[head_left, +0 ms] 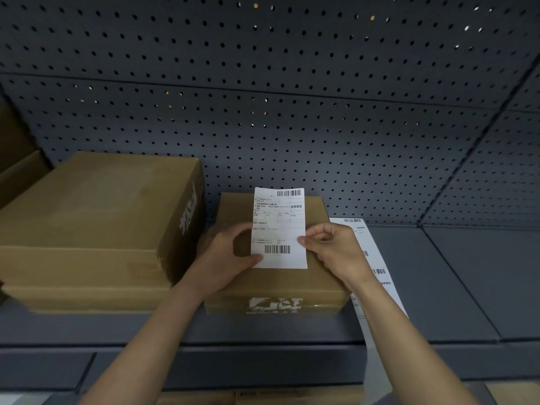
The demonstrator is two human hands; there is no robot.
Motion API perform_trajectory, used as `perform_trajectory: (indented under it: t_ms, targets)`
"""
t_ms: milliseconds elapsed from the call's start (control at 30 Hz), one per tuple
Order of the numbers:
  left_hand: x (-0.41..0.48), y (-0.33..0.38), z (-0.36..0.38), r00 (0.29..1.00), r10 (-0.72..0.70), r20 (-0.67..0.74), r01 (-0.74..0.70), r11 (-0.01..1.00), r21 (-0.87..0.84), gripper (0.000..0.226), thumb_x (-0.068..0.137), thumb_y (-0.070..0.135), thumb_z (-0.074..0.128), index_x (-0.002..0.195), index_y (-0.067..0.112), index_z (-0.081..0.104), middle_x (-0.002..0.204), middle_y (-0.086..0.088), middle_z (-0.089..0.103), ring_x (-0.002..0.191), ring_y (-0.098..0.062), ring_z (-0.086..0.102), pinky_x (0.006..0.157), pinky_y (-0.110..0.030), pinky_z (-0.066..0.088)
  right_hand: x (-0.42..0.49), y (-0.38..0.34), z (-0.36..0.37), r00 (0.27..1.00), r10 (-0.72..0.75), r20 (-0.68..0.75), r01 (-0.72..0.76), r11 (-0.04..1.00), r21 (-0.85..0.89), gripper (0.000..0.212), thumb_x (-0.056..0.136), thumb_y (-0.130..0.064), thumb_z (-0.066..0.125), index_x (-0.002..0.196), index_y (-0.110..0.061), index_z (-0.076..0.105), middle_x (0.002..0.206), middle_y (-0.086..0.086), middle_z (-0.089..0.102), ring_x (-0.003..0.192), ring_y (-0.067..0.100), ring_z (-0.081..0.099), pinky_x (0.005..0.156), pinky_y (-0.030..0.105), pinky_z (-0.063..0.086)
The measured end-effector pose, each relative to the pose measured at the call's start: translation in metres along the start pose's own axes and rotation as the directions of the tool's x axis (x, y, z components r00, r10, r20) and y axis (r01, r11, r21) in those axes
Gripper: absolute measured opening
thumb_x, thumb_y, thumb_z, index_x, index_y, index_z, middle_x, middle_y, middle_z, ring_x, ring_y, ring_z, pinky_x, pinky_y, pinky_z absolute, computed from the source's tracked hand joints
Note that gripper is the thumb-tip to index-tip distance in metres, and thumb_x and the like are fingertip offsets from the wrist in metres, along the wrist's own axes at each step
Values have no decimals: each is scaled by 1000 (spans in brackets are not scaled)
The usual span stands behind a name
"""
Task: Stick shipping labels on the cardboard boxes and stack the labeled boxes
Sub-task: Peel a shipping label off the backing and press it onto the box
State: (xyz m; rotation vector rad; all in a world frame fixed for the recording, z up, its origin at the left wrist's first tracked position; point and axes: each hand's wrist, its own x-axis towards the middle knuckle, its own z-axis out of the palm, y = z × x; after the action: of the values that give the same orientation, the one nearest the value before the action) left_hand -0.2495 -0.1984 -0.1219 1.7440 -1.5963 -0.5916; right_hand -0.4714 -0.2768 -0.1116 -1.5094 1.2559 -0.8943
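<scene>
A white shipping label point(277, 226) with two barcodes is held upright over a small cardboard box point(274, 285) on the grey shelf. My left hand point(225, 258) pinches the label's lower left edge. My right hand point(330, 247) pinches its right edge with thumb and forefinger. Whether the label touches the box top cannot be told. A strip of more labels point(377, 267) lies on the shelf to the right of the small box, partly under my right forearm. Two large cardboard boxes point(96, 217) sit stacked at the left.
The dark grey shelf point(455, 282) stretches to the right of the label strip. A perforated grey back panel point(292, 112) rises behind the boxes. More cardboard shows at the far left edge point(17, 176) and below the shelf's front lip point(263, 397).
</scene>
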Motion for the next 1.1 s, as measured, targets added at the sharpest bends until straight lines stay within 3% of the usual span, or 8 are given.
perform_trajectory:
  t_ms: [100, 233, 400, 500, 667, 833, 933, 1100]
  targets:
    - [0, -2, 0, 1000, 3, -4, -3, 1000, 26, 59, 79, 41, 77, 131, 45, 50, 134, 18, 54, 132, -11, 37, 112, -46, 34, 1, 1, 1, 1000, -8, -2, 8, 1000, -25, 17, 79, -16, 82, 89, -8, 71, 81, 11, 70, 51, -3, 53, 60, 17, 44]
    - [0, -3, 1, 1000, -1, -10, 2, 998, 57, 62, 79, 45, 75, 133, 50, 45, 137, 16, 52, 135, -14, 35, 113, -51, 30, 0, 2, 1, 999, -30, -18, 28, 998, -59, 14, 78, -16, 82, 86, -11, 71, 85, 13, 73, 73, 16, 67, 77, 34, 54]
    - [-5, 3, 1, 1000, 21, -3, -21, 996, 86, 62, 85, 40, 72, 139, 49, 43, 131, 21, 45, 137, -14, 30, 117, -49, 23, 0, 3, 4, 998, -64, -29, 60, 989, -134, 14, 77, -19, 83, 81, -20, 70, 78, 2, 72, 75, 15, 68, 77, 31, 54]
    - [-5, 2, 1, 1000, 3, 11, -4, 997, 79, 68, 86, 42, 70, 146, 44, 36, 143, 13, 43, 141, -17, 26, 118, -43, 21, -4, 2, 5, 994, -97, -42, 82, 959, -271, 13, 79, -26, 82, 84, -23, 70, 79, -5, 71, 78, 10, 68, 72, 25, 53]
    - [-4, 1, 3, 996, -77, 31, 73, 990, 124, 85, 87, 49, 66, 155, 33, 18, 158, 8, 28, 149, -19, 12, 122, -50, 9, -11, -2, 6, 979, -194, -60, 134, 840, -526, 34, 82, -37, 77, 113, -24, 68, 91, -11, 67, 85, 9, 62, 70, 25, 44]
    - [-10, 6, 4, 997, -72, 3, 71, 982, 173, 83, 90, 51, 60, 156, 30, 13, 159, 6, 23, 150, -18, 9, 123, -43, -1, -16, 1, 3, 957, -280, -80, 189, 805, -563, 46, 81, -40, 77, 122, -24, 64, 94, -9, 63, 86, 12, 59, 74, 30, 50]
    - [-14, 6, 6, 999, -11, -35, 20, 960, 280, 82, 91, 54, 56, 156, 24, 15, 157, 2, 26, 149, -20, 12, 123, -44, -4, -23, 6, -1, 943, -333, -6, 277, 793, -543, 50, 82, -41, 77, 127, -25, 61, 106, -9, 61, 94, 9, 58, 85, 28, 51]
    - [-16, 2, 7, 1000, -1, -3, 2, 925, 381, 85, 91, 61, 48, 156, 19, 14, 161, 2, 18, 150, -17, 1, 121, -42, -4, -26, 16, -5, 945, -303, 125, 320, 772, -549, 59, 82, -48, 74, 135, -32, 54, 131, -11, 50, 126, 11, 42, 111, 32, 34]
